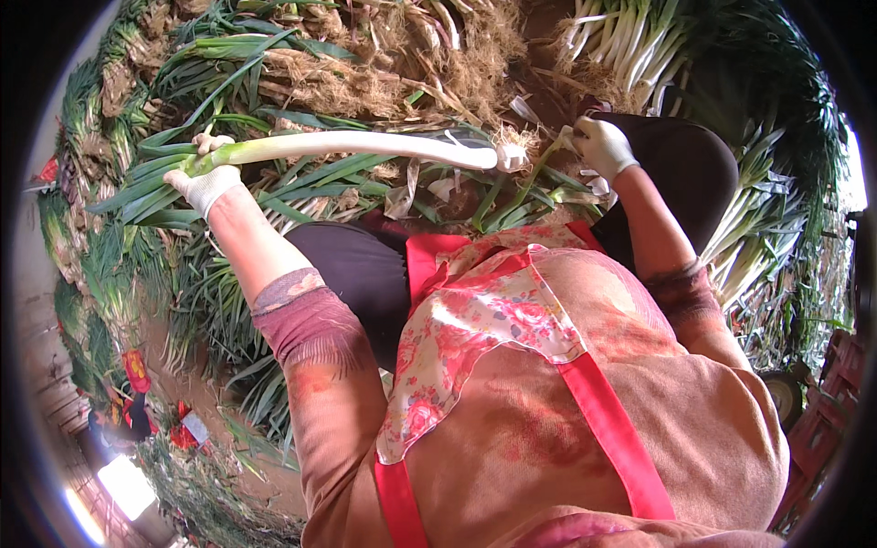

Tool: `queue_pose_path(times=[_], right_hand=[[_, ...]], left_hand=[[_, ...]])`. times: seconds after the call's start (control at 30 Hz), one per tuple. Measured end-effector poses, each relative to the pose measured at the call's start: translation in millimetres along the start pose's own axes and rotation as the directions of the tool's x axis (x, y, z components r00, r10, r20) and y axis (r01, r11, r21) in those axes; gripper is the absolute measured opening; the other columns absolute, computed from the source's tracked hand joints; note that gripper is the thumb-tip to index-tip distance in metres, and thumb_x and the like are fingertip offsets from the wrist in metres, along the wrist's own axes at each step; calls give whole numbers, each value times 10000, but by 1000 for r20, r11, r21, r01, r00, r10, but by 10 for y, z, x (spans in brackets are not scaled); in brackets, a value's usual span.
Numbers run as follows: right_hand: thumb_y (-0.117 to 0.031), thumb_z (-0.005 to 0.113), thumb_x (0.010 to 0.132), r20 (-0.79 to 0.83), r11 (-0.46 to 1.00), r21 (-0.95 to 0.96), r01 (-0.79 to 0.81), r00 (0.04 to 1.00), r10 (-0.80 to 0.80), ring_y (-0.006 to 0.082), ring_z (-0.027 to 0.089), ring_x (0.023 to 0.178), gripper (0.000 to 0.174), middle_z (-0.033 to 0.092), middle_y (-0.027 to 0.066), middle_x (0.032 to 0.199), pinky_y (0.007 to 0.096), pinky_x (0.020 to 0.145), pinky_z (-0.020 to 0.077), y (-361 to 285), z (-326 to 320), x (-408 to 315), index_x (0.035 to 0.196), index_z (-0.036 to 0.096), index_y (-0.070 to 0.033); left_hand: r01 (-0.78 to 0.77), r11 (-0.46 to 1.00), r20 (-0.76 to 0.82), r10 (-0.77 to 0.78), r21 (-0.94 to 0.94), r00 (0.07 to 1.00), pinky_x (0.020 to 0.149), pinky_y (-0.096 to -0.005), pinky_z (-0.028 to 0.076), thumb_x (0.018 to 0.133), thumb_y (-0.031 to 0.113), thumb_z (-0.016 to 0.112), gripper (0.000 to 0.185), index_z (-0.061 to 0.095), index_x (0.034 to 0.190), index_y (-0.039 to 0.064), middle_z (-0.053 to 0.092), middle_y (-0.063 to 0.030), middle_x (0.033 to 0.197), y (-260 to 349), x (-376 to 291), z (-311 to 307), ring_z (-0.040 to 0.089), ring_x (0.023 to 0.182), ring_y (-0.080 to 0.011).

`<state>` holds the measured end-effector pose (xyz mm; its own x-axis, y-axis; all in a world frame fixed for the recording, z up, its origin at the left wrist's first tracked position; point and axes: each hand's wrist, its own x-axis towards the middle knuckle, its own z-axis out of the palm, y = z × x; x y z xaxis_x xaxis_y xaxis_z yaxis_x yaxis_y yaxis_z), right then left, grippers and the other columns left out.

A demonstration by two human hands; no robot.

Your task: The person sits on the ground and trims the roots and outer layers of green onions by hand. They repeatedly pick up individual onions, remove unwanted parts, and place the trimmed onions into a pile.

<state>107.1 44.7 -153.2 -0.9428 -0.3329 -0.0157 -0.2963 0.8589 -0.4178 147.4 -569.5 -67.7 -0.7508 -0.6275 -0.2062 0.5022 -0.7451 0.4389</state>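
My left hand (207, 179), in a pale glove, is closed around the green upper part of a long green onion (370, 146). Its white stalk stretches to the right across my lap, and the root end (512, 152) points towards my right hand. That gloved right hand (604, 145) pinches a limp, yellow-green strip of leaf (533, 178) hanging down to the left, apart from the stalk. Fallen leaves and pale peelings (442, 188) lie on the ground between my knees.
Unpeeled onions with dry, tangled roots (384, 75) are heaped before me. White-stalked onions (634, 48) lie at the upper right, with another bunch (754, 233) beside my right knee. More bundles (113, 260) line the left side. A red crate (825, 404) stands at the lower right.
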Motion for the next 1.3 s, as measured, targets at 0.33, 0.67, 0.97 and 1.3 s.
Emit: queue_pose_path(times=[0.33,0.67,0.97,1.3], right_hand=[[-220,716,926,242,691,712,128,879,-411,118,649,755,311,704,71,837,311,706,537,-923,187,212,1158,711,-13],[-60,512,1075,285,-159,951,-267,953,104,150,624,757,86,638,71,973,298,689,558,-769,511,345,1117,584,-38],[-143,511,1085,352,-389,885,-257,916,195,122,528,659,121,590,11,846,276,576,455,-240,565,414,1062,613,-82],[-175,738,932,-352,945,213,247,922,-162,230,720,970,279,728,100,1093,332,850,560,206,0,300,1175,725,-39]], left_hand=[[78,996,297,-61,-44,953,620,-350,365,817,951,331,1024,538,1021,-31,505,-86,805,-79,-109,84,443,611,-178],[114,982,180,-86,-150,980,624,-364,374,860,867,481,912,538,1026,-28,499,-65,792,-138,-11,73,461,588,-175],[171,980,131,-157,-106,979,622,-361,355,880,863,449,911,523,1026,-33,489,-73,797,-274,158,22,435,578,-178],[-61,976,-144,31,-209,989,568,-362,402,889,737,584,748,500,1061,14,536,-77,835,36,77,-143,479,570,-184]])
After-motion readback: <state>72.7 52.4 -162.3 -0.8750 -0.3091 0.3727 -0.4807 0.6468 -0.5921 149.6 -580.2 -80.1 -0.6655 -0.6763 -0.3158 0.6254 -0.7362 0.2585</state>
